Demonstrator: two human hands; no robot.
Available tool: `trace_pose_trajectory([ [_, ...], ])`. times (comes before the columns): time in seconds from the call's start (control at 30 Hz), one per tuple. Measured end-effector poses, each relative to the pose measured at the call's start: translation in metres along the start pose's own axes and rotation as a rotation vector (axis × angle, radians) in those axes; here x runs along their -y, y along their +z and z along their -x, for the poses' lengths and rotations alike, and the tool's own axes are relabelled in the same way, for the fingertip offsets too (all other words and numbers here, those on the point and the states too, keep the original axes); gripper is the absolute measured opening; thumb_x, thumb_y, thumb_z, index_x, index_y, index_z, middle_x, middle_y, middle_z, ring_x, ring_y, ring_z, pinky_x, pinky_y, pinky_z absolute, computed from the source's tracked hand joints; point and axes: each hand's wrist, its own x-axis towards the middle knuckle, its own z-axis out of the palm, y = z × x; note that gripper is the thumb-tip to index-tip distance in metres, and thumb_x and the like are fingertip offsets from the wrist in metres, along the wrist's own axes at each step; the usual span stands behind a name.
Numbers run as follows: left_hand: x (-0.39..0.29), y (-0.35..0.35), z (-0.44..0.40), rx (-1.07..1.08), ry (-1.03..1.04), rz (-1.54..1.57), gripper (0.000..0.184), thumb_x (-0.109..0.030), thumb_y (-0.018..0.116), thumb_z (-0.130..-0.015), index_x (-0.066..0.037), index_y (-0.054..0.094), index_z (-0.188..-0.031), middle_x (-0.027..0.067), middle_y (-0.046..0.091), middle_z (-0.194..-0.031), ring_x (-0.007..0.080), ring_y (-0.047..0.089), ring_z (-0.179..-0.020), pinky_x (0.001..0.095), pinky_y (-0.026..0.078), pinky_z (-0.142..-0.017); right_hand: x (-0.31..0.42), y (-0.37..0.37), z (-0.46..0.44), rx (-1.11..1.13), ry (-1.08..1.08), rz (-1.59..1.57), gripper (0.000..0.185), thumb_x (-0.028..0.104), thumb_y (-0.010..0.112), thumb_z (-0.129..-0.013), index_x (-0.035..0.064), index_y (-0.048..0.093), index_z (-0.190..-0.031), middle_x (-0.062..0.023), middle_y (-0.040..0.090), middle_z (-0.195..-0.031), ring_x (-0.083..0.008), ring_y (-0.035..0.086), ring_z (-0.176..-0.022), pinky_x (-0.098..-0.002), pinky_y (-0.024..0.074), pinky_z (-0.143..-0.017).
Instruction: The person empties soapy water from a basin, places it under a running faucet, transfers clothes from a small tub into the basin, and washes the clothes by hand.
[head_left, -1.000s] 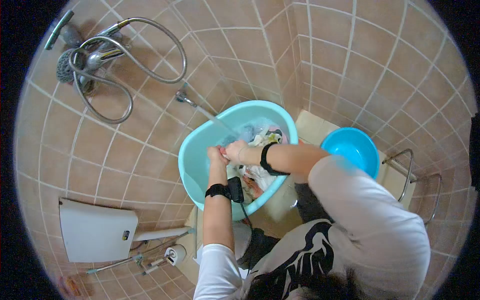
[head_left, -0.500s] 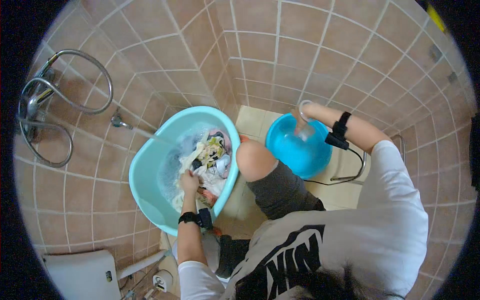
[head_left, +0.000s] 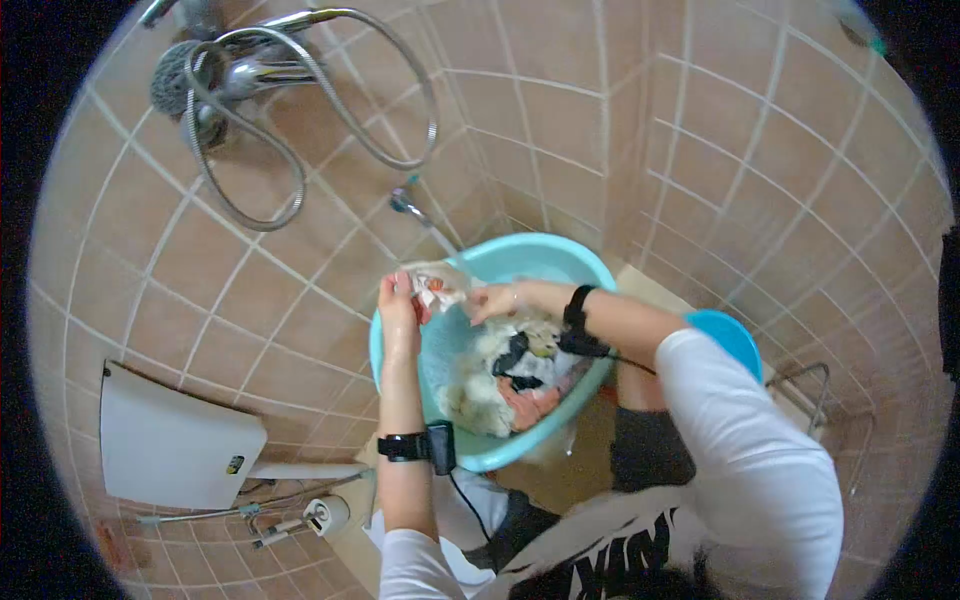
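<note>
My left hand (head_left: 398, 305) is closed on a small white cloth with reddish patches (head_left: 436, 287), held up over the left side of a light turquoise basin (head_left: 482, 459). At the cloth's right edge, the fingers of my right hand (head_left: 496, 300) are pinched on it; the cloth's exact kind is not clear. Below lies a heap of wet laundry (head_left: 490, 365) in sudsy water, with cream, dark and white pieces. A salmon-coloured garment (head_left: 530, 403) rests at the near side of that heap. Water runs from a wall tap (head_left: 404, 201) towards the basin's far left rim.
A blue bucket-like tub (head_left: 728, 338) stands on the floor at right, partly behind my right arm. A shower hose (head_left: 345, 100) loops from the left wall. At lower left are a white tank (head_left: 180, 435) and pipes. Cables trail from both wrist straps.
My right hand has left the blue tub and come over to the turquoise basin. My left hand has risen from the laundry with the white cloth. The view has turned left.
</note>
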Motion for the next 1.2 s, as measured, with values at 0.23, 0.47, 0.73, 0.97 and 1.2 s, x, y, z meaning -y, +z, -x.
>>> trace_pose_trajectory([
  [0.23, 0.194, -0.094, -0.035, -0.643, -0.227, 0.054, 0.022, -0.002, 0.047, -0.079, 0.003, 0.040, -0.100, 0.0117, 0.051, -0.064, 0.0158, 0.046, -0.042, 0.0297, 0.035, -0.032, -0.047, 0.052, -0.115, -0.606, 0.061, 0.472, 0.047, 0.024, 0.066, -0.070, 0.0041, 0.050, -0.110, -0.0221, 0.057, -0.098, -0.0378, 0.054, -0.093, -0.0430, 0.0443, -0.080],
  [0.47, 0.288, -0.109, 0.027, -0.111, -0.440, 0.385, 0.028, -0.011, 0.054, -0.080, -0.001, 0.045, -0.106, 0.0100, 0.054, -0.086, 0.0230, 0.054, -0.079, 0.0330, 0.046, -0.063, -0.048, 0.108, -0.104, -0.401, -0.124, 0.588, 0.038, 0.037, 0.060, -0.072, 0.0090, 0.061, -0.097, -0.0193, 0.060, -0.089, -0.0345, 0.058, -0.085, -0.0428, 0.0440, -0.080],
  [0.73, 0.220, -0.100, 0.029, -0.059, -0.260, -0.263, 0.063, -0.008, 0.061, -0.078, 0.005, 0.027, -0.129, 0.0170, 0.040, -0.125, 0.0263, 0.044, -0.112, 0.0334, 0.037, -0.094, -0.132, 0.103, -0.155, -0.196, -0.088, 0.756, 0.019, 0.022, 0.058, -0.071, 0.0061, 0.064, -0.081, -0.0129, 0.063, -0.078, -0.0277, 0.058, -0.065, -0.0380, 0.0462, -0.057],
  [0.97, 0.182, -0.092, 0.028, -0.168, -0.011, -0.284, 0.048, -0.036, 0.040, -0.089, 0.001, 0.039, -0.121, 0.0100, 0.052, -0.110, 0.0271, 0.055, -0.094, 0.0351, 0.047, -0.078, 0.027, 0.142, -0.120, -0.162, -0.090, -0.532, 0.029, 0.027, 0.060, -0.067, 0.0041, 0.061, -0.085, -0.0166, 0.062, -0.077, -0.0307, 0.061, -0.070, -0.0418, 0.0472, -0.061],
  [1.2, 0.259, -0.104, -0.008, -0.239, -0.394, 0.783, 0.042, -0.029, 0.052, -0.084, 0.003, 0.045, -0.111, 0.0126, 0.055, -0.104, 0.0268, 0.055, -0.094, 0.0355, 0.045, -0.080, 0.006, 0.155, -0.160, -0.465, -0.214, 0.306, 0.027, 0.032, 0.059, -0.069, 0.0061, 0.063, -0.077, -0.0171, 0.061, -0.074, -0.0367, 0.059, -0.072, -0.0441, 0.0471, -0.066],
])
